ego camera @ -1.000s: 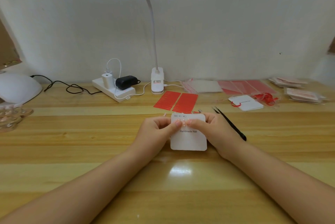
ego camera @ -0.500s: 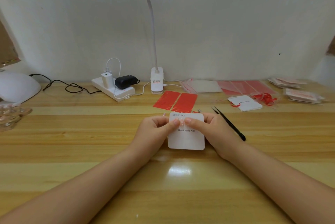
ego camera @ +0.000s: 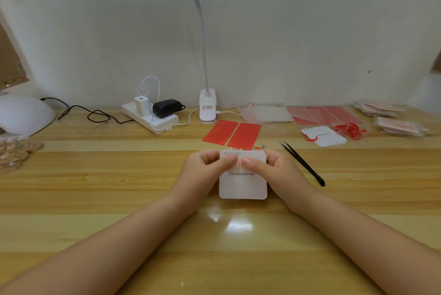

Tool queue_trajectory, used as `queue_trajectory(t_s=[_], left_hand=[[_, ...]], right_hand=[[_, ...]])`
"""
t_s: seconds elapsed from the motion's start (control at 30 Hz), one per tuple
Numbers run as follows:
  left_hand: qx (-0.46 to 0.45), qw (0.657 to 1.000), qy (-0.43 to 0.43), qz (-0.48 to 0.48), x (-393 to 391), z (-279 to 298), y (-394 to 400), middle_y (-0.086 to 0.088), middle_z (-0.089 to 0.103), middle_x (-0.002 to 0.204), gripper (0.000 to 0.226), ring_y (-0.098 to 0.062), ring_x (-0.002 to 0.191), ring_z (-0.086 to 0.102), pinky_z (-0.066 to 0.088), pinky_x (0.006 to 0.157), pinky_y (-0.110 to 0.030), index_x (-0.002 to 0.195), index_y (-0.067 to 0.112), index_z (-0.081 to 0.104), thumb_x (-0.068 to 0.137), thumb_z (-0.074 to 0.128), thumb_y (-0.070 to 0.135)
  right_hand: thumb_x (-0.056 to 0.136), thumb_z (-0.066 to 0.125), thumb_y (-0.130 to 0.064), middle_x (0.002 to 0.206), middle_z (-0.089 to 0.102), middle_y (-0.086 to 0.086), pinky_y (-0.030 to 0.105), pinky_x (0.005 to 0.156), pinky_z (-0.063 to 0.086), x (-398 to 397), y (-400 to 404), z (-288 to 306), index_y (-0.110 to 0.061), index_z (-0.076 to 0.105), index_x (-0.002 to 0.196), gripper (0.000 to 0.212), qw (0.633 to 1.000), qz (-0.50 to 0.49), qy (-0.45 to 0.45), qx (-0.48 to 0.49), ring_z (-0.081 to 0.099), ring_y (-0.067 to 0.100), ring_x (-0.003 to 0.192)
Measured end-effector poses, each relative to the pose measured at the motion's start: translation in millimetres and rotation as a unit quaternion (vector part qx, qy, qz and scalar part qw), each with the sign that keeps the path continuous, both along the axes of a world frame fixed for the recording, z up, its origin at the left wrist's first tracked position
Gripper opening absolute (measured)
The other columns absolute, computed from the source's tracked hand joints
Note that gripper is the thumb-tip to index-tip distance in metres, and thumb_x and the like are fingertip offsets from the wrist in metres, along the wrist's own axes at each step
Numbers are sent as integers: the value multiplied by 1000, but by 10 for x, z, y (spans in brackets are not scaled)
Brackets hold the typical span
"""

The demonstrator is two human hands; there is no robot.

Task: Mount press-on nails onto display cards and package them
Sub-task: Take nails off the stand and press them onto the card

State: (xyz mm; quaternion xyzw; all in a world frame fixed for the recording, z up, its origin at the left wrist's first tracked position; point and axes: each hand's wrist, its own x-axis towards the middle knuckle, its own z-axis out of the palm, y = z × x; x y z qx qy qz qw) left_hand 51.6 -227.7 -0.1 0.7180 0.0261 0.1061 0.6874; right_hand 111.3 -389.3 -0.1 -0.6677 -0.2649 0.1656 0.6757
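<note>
Both thumbs press side by side on the upper part of a white card point(ego camera: 243, 185), the other fingers curled behind its top edge; the left hand point(ego camera: 205, 170) and the right hand point(ego camera: 278, 170) each pinch it just above the table point(ego camera: 95, 199). Just below the thumbs the card reads "Handmade Nail"; the small print above them is too blurred to read. Just beyond the fingertips lie red strips point(ego camera: 232, 134). Black tweezers point(ego camera: 303, 163) lie near the right hand. Further right sits a second card point(ego camera: 324, 136).
</note>
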Motion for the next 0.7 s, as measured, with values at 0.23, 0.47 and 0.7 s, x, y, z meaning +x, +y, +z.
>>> queue_trajectory(t_s=[0.23, 0.47, 0.7], left_hand=[[39, 999, -8, 2, -2, -29, -24, -8, 74, 89, 15, -22, 88, 70, 54, 84, -35, 93, 10, 73, 85, 66, 21], [68, 996, -28, 44, -4, -39, -105, -19, 71, 88, 16, -33, 86, 68, 54, 77, -48, 89, -1, 69, 88, 65, 14], [35, 999, -21, 14, -24, 5, -79, 0, 75, 86, 24, -14, 81, 72, 55, 64, -21, 92, 17, 73, 72, 74, 30]], right_hand=[[88, 66, -18, 90, 74, 6, 23, 66, 56, 2, -4, -16, -17, 70, 88, 4, 999, -9, -26, -24, 71, 16, 80], [89, 66, -16, 84, 74, 5, 25, 61, 56, -1, 2, -33, -17, 68, 85, 4, 999, -21, -26, -31, 72, 18, 77], [87, 68, -17, 87, 75, 3, 21, 59, 54, -17, -2, 8, -17, 72, 92, 7, 999, -38, -6, -7, 72, 15, 78]])
